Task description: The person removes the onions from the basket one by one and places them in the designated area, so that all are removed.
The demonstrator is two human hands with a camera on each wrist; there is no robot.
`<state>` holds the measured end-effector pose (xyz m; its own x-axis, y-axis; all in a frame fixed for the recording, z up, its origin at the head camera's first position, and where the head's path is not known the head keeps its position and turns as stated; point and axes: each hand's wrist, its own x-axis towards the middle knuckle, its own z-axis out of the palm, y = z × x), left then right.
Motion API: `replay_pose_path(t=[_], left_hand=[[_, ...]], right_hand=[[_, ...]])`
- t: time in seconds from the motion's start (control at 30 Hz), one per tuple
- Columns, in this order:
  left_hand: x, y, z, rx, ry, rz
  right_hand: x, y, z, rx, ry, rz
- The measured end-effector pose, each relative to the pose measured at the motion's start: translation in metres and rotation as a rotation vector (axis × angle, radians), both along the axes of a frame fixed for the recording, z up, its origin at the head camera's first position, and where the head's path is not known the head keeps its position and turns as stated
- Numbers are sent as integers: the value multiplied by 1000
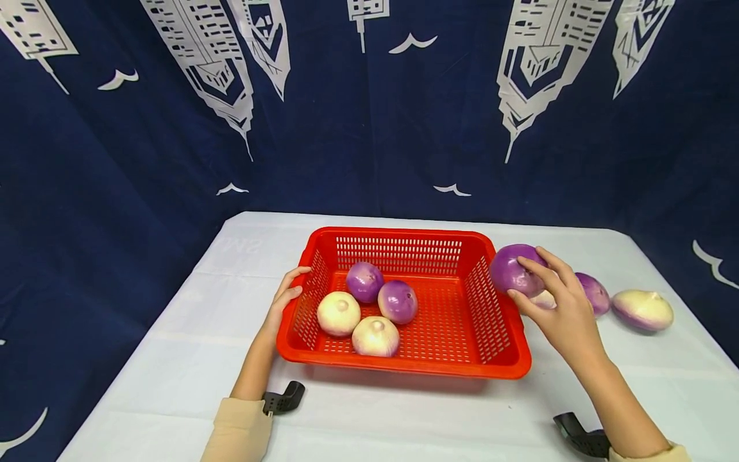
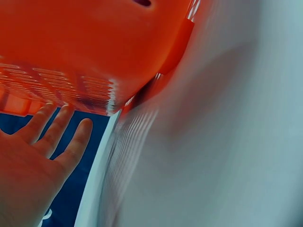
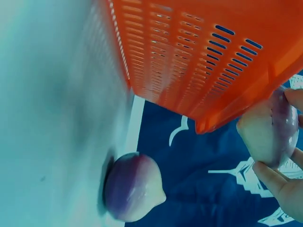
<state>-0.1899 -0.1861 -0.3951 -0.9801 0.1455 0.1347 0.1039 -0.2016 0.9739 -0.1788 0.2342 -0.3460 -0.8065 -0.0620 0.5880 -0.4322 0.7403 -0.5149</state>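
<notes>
Four onions [image 1: 369, 308] are already lying in the basket [image 1: 404, 369]. Right hand [image 1: 562, 308] is grasping a fifth onion [image 1: 510, 268] beside the basket's rim; left hand [image 1: 288, 295], fingers straight, is steadying the basket. Two more [image 1: 620, 303] are waiting on the table [image 1: 173, 372].

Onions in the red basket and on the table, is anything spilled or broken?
Nothing stands out. Four onions sit inside the upright red basket, two more lie whole on the table, and the right hand holds one purple onion beside the basket.
</notes>
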Motion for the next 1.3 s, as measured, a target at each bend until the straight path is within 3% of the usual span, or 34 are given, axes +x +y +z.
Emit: replay_pose_path(t=[0.23,0.5,0.73,1.07,1.3], left_hand=[[1,0,0,-3,-11,5],[1,0,3,0,8,2],[0,0,2,0,0,1],[1,1,4,-6,4,-2],[2,2,3,-3,8,-1]], right_hand=[[16,15,-12,-62,16,-134],[28,29,-27,-106,-36,-236],[37,37,-38,-67,-113,-227],[41,47,-46,68,-245,-189],[41,52,-53,108,-345,-110]])
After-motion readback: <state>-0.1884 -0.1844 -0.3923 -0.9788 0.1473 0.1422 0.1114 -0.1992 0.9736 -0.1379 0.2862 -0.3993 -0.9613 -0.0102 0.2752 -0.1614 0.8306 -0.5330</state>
